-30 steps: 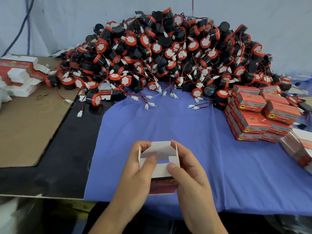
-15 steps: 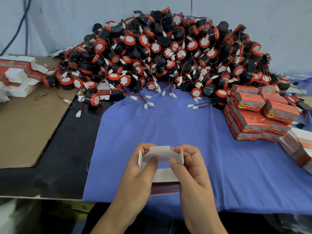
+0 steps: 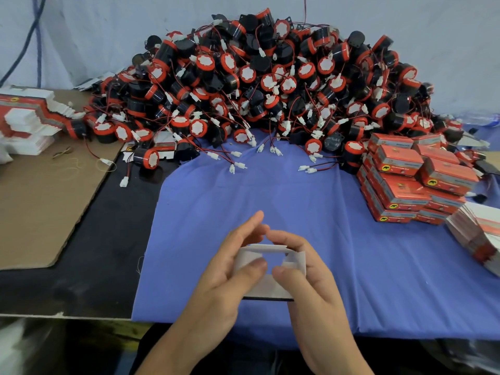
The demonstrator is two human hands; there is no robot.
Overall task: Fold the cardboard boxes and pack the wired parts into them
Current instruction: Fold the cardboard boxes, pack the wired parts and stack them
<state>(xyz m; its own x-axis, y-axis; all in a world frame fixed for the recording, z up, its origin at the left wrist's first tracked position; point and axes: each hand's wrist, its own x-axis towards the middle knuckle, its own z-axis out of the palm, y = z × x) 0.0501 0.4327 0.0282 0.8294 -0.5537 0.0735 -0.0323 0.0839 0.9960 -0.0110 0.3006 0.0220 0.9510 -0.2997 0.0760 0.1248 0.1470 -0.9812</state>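
Observation:
A small cardboard box [image 3: 266,286], white inside, sits between both hands over the near part of the blue cloth [image 3: 297,201]. My left hand [image 3: 230,269] grips its left side, thumb on the front flap and fingers curled over the far edge. Its right side is held by my right hand [image 3: 308,272], whose thumb presses the flap beside the left thumb. The box's open end faces up, partly covered by my fingers. A big heap of black-and-red wired parts [image 3: 270,85] fills the back of the table.
Folded red boxes [image 3: 405,182] are stacked at the right, with flat unfolded boxes [image 3: 476,234] at the far right edge. More flat boxes [image 3: 24,123] lie at the far left on a brown cardboard sheet [image 3: 40,198]. Loose white connectors [image 3: 238,165] trail onto the cloth.
The top flaps have been folded down toward the box opening. Both hands closed in over the box, with fingers now curled over its far edge. The box turned so its red side is hidden.

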